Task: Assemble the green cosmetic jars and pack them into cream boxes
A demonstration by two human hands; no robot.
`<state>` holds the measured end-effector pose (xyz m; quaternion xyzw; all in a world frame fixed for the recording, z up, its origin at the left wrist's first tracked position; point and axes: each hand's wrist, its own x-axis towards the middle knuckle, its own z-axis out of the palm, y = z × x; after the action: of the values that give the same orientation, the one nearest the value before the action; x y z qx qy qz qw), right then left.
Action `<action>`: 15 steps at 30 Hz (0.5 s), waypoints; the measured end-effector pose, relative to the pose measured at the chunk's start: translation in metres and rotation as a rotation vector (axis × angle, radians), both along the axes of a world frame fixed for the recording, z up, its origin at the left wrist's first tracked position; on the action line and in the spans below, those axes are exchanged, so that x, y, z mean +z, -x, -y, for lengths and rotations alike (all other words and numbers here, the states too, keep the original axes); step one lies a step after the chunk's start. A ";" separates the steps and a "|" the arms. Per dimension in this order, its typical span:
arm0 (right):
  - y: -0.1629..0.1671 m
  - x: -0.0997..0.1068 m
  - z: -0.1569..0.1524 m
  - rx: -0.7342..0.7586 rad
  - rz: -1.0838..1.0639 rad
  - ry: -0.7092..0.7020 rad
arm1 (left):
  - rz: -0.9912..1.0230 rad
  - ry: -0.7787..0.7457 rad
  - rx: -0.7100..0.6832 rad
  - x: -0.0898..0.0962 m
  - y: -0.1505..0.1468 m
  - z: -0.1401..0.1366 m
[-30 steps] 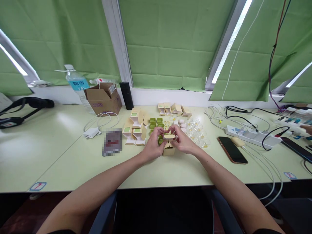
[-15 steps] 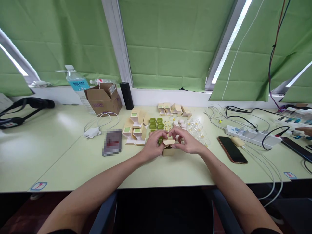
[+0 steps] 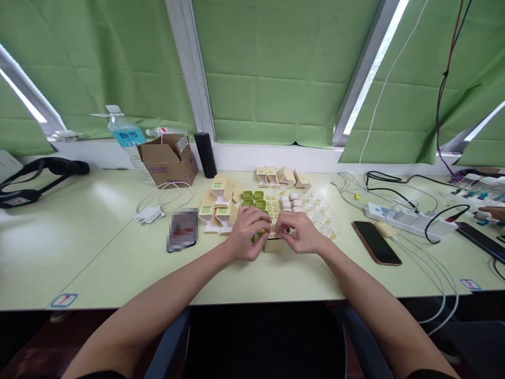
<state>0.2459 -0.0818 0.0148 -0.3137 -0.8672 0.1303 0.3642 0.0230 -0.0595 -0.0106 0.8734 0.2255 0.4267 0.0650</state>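
Head view — small box [image 3: 273, 244] between hands

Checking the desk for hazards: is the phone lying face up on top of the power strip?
No. The phone lies flat on the table, in front of the power strip and apart from it.

Left hand: left hand [image 3: 248, 233] curled over the left side of the small tan box [image 3: 274, 244], fingers [image 3: 258, 217] bent down on its top.
Right hand: right hand [image 3: 302, 233] closed on the box's right side.
Box: stands on the desk [image 3: 118, 252], between both hands.
Behind: green cups [image 3: 253, 198], clear cups [image 3: 321, 213], folded cartons [image 3: 219, 210].
Right: phone [image 3: 376, 242], power strip [image 3: 408, 221].
Left: cardboard box [image 3: 168, 159], water bottle [image 3: 124, 137].
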 end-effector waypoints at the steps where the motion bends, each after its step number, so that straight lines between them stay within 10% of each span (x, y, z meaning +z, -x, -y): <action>1: 0.000 -0.001 0.000 0.005 0.004 -0.021 | -0.009 -0.019 -0.005 0.000 0.000 -0.001; 15: 0.000 0.000 0.001 0.050 0.046 -0.068 | -0.092 -0.048 -0.048 -0.004 0.004 -0.006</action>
<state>0.2456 -0.0824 0.0145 -0.2825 -0.8868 0.1027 0.3511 0.0194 -0.0539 -0.0148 0.8984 0.1972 0.3899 0.0439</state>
